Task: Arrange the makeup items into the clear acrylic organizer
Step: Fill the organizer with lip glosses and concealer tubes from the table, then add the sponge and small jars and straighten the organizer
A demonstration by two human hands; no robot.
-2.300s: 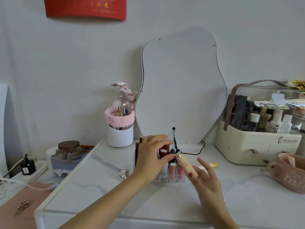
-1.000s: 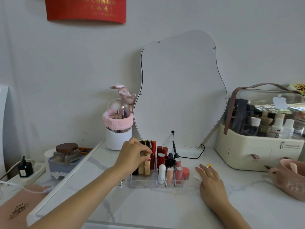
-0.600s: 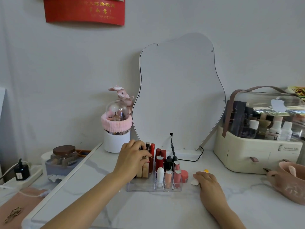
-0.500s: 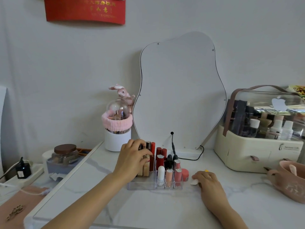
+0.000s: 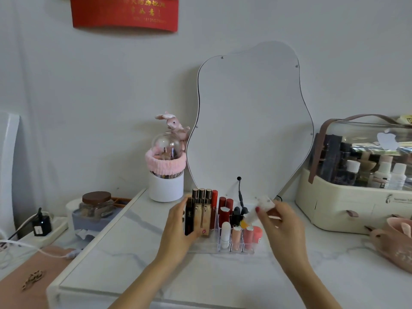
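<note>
Now: loading a tube into the organizer, head view.
Left hand (image 5: pixel 178 233) grips the organizer (image 5: pixel 223 248) at its left end, thumb on a gold case. Right hand (image 5: pixel 281 221) pinches a small white tube (image 5: pixel 260 209), orange end down, above the right-hand slots. Next, I judge: lower it into a free slot.

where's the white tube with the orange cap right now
In the head view, the white tube is right of centre, pinched in the right hand over the right end of the clear organizer, orange cap pointing down.
</note>
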